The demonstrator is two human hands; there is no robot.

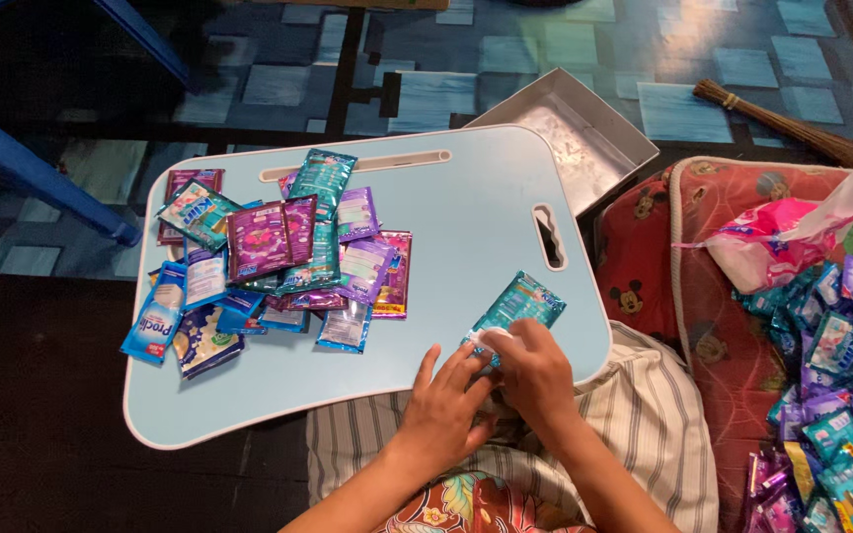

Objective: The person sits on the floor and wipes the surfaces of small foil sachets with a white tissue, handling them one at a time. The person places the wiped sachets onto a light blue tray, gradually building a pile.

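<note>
A teal sachet (522,302) lies on the light blue lap tray (466,217) near its right front edge. My right hand (535,380) pinches the sachet's near corner between thumb and fingers. My left hand (443,405) rests beside it on the tray's front edge, its fingertips touching the right hand and the same corner. A pile of several purple, teal and blue sachets (269,262) covers the tray's left part, apart from both hands.
To the right, a red cartoon-print cushion (713,336) carries a heap of more sachets (841,395) and a pink plastic bag (772,242). A metal tray (584,133) lies behind the lap tray. A stick broom (792,128) and blue chair legs (41,173) are on the floor.
</note>
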